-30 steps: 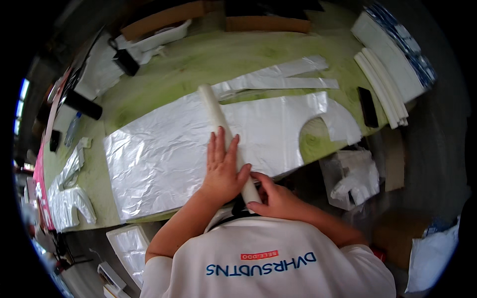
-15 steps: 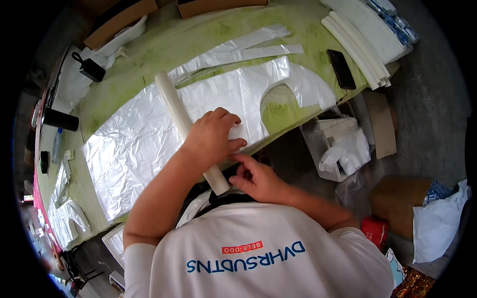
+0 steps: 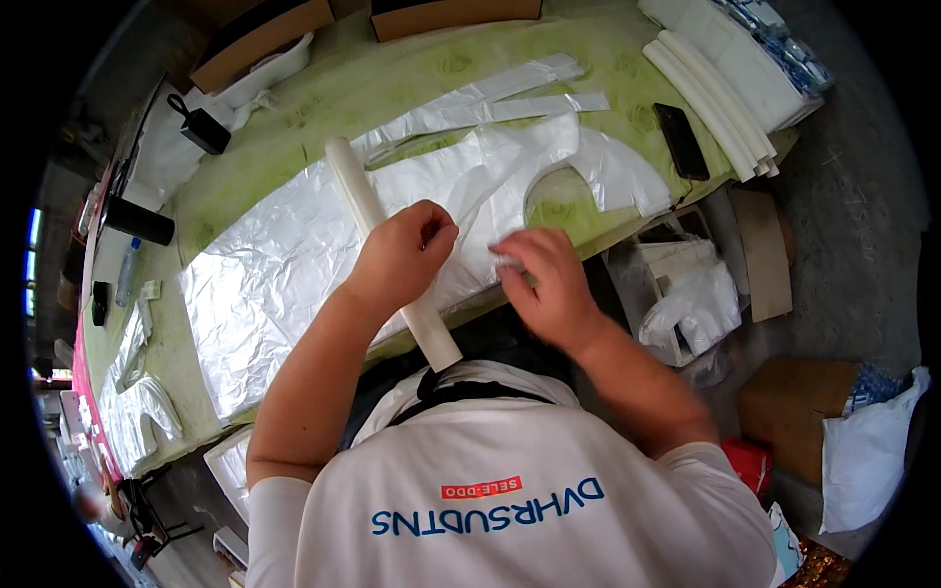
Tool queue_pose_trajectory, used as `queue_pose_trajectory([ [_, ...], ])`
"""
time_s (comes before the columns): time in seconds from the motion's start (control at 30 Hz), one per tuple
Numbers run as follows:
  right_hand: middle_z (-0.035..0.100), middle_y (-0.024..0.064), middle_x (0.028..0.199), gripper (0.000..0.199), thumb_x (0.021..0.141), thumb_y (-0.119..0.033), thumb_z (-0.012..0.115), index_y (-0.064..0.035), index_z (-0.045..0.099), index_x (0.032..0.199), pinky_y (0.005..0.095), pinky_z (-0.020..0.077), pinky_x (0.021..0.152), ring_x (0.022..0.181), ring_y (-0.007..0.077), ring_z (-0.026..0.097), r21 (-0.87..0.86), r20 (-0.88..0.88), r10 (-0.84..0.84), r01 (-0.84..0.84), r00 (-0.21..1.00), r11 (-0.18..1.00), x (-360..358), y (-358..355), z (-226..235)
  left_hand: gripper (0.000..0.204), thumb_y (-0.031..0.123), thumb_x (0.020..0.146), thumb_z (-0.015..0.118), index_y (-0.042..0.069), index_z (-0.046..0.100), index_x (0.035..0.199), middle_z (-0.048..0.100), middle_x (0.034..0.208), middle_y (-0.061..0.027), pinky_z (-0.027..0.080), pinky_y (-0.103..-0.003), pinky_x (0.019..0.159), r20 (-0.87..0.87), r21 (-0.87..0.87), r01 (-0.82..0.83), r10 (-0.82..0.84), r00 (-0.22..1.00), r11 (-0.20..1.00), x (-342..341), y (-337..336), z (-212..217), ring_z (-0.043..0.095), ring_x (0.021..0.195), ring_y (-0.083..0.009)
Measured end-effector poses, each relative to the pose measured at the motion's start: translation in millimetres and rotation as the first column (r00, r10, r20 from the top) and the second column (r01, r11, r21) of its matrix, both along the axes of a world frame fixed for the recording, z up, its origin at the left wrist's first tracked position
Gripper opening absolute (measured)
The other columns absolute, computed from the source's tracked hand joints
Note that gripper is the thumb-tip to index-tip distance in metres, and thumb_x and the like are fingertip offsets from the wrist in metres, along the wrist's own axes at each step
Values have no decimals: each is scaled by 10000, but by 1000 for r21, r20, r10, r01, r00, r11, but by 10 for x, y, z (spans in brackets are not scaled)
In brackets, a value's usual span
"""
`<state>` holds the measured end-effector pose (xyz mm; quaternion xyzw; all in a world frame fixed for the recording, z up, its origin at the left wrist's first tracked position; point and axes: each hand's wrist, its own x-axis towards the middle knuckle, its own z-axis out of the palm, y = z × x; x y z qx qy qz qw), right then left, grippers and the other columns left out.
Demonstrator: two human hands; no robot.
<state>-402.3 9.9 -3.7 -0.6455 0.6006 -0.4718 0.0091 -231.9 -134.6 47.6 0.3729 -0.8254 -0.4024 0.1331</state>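
Note:
A shiny clear-white plastic apron [image 3: 260, 279] lies spread over the table, with a curved cut-out at its right end and long strips behind it. Across it rests a pale roller tube [image 3: 355, 186], its near end jutting past the table edge toward my body. My left hand [image 3: 404, 253] lies over the tube, its fingers closed in a pinch on the film, which rises in a loose fold toward the far right. Just right of it, my right hand [image 3: 549, 282] hovers over the apron's near edge, fingers bent and apart, slightly blurred, nothing visible in them.
A phone [image 3: 679, 142] and several white tubes [image 3: 711, 103] lie at the table's right. Below that edge stands a bin [image 3: 676, 284] with plastic scraps. Black device [image 3: 204, 130], dark cylinder [image 3: 139, 220] and bottle [image 3: 127, 271] sit at left. Cardboard boxes [image 3: 456, 18] line the back.
My hands have moved apart; the right lifted away from the near end of the tube, up over the apron's edge. My left fingers closed, and the film beside them has risen into a fold.

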Motion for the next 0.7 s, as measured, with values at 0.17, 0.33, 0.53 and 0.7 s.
queue_pose_trajectory([
  [0.17, 635, 150, 1226, 482, 823, -189, 718, -78, 639, 1286, 478, 450, 963, 1130, 386, 551, 97, -198, -333, 357, 922, 929, -533, -867, -205, 200, 189, 936, 696, 9, 665, 1018, 697, 880, -107, 538, -330, 772, -14, -76, 51, -53, 999, 996, 3, 25, -36, 655, 804, -186],
  [0.33, 452, 173, 1521, 651, 817, -193, 715, -192, 554, 1448, 502, 428, 1017, 1243, 410, 501, -150, -294, -257, 221, 921, 964, -502, -1045, 36, 483, 280, 953, 717, 20, 530, 1315, 621, 1123, -46, 538, -302, 788, -243, 54, -29, 42, 969, 998, -133, -114, 3, 633, 906, -144],
  [0.53, 458, 165, 1517, 560, 759, -112, 706, -152, 641, 1313, 529, 385, 1091, 1296, 448, 488, -115, -349, -46, 6, 936, 993, -198, -941, -129, 441, 261, 946, 719, 66, 553, 1305, 616, 1111, -40, 544, -346, 823, -279, 535, -120, 310, 909, 836, -507, -419, 90, 612, 1003, -162],
  [0.7, 447, 203, 1524, 713, 822, -47, 655, -44, 429, 1498, 472, 358, 1145, 1382, 429, 436, -123, 90, -113, 123, 990, 985, -424, -1067, -439, 368, 142, 965, 662, 89, 552, 1312, 625, 1084, -35, 553, -339, 859, -495, 599, -172, 530, 688, 782, -60, -636, 202, 624, 960, -168],
])
